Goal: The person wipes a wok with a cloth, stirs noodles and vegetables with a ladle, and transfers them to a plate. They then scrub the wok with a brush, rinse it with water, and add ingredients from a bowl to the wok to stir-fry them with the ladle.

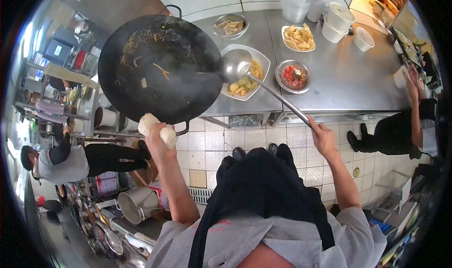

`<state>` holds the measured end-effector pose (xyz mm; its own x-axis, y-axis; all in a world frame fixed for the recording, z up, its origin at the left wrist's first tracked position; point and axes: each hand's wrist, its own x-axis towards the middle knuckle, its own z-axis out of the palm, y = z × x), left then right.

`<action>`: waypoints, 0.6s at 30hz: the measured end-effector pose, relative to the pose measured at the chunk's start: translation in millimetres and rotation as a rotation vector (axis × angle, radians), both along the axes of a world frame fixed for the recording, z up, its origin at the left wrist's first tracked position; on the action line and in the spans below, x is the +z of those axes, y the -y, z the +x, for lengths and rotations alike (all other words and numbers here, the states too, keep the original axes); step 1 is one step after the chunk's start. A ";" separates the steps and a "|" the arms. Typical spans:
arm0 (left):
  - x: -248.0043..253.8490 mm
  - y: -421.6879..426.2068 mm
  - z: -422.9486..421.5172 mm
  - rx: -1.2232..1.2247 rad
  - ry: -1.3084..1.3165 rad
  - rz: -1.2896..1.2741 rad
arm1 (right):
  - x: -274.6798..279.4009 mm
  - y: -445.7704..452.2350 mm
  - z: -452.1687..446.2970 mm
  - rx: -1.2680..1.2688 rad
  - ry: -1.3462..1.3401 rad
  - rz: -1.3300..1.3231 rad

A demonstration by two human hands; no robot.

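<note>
My left hand (159, 138) is closed around a pale cloth (149, 122) at the near rim of a big black wok (125, 91). The wok is tilted toward the counter, its right edge close to a white square dish (264, 65). Steam rises from it, and a few noodles and vegetable strips cling inside. Wrapped round the long handle of a steel ladle (237, 64) is my right hand (324, 137). The ladle's bowl sits between wok rim and dish, partly covering the food (242, 86) in the dish.
On the steel counter (339, 79) are a metal bowl of red chopped food (294, 76), a dish of fries (299, 36), another metal bowl (231, 26) and white tubs (340, 16). One person (66, 162) stands at left, another (395, 131) at right. A large pot (138, 206) is lower left.
</note>
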<state>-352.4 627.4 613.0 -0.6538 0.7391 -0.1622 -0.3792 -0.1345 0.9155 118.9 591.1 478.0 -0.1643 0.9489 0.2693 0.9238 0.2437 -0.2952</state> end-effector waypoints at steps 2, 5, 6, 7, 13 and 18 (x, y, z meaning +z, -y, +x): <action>3.9 -0.2 1.9 0.000 -0.024 -0.023 | 15.7 4.2 4.0 -0.018 0.039 -0.030; 12.3 0.7 8.1 0.049 0.000 -0.055 | 32.7 0.3 -25.5 0.039 -0.284 -0.186; 6.6 0.0 0.9 0.027 0.025 -0.065 | 33.2 -4.7 -42.8 0.049 -0.525 -0.371; 3.0 1.4 -2.8 -0.008 0.050 -0.045 | 32.6 -18.0 -66.2 0.151 -0.628 -0.334; 10.0 -4.6 7.2 -0.137 0.095 -0.002 | 96.0 -75.3 -212.2 0.207 -1.117 -0.722; -1.4 -14.7 0.7 -0.212 0.094 0.062 | 96.7 -53.8 -229.3 0.237 -1.172 -0.837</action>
<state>-351.7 642.1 611.6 -0.4669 0.8688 -0.1648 -0.4880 -0.0977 0.8674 -110.4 645.0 574.7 -0.4153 0.8748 -0.2497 0.0227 -0.2644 -0.9641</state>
